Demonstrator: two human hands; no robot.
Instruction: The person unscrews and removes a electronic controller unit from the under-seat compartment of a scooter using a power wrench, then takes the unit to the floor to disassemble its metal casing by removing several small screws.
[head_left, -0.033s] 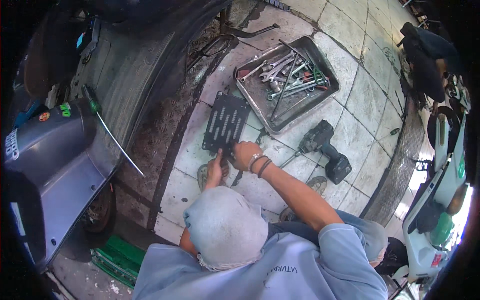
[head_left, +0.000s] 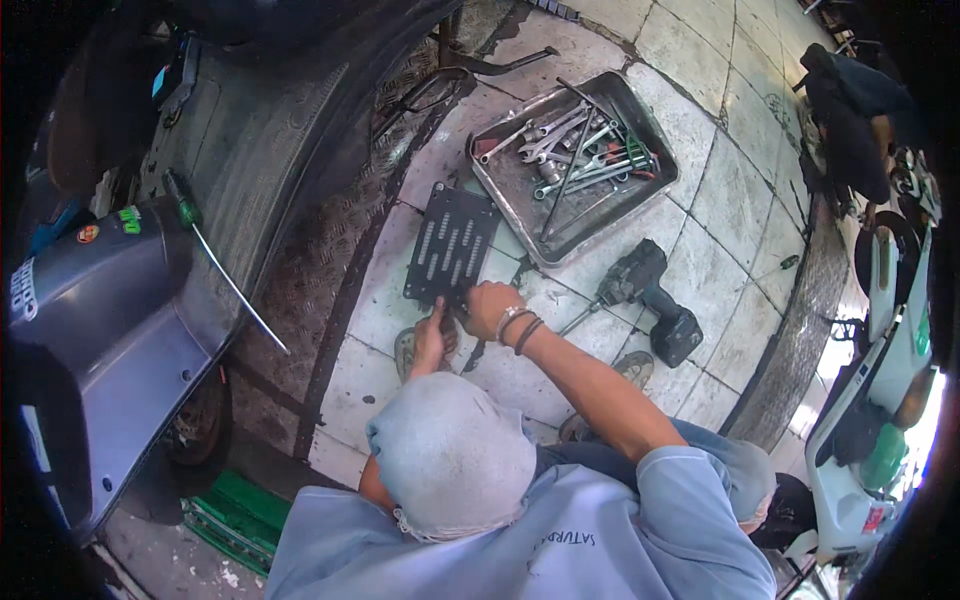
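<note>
Squatting on pale, grimy floor tiles (head_left: 735,180), with a grey scooter (head_left: 110,300) to the left, a long green-handled tool (head_left: 184,204) across its bodywork, and a green crate (head_left: 235,515) below. To the right, white motorbike bodywork (head_left: 840,490). Farther out on the tiles, a metal tray (head_left: 520,228) of spanners (head_left: 575,140), and nearer, a cordless drill (head_left: 640,275) lying on its side. Just beyond both hands, left of the tray, a black slotted plate (head_left: 452,245); cannot tell if touching the floor. Pinched at its near edge by the left hand (head_left: 430,342), thumb on top. At its near right corner, the right hand (head_left: 494,310), curled closed; cannot tell what is gripped inside.
</note>
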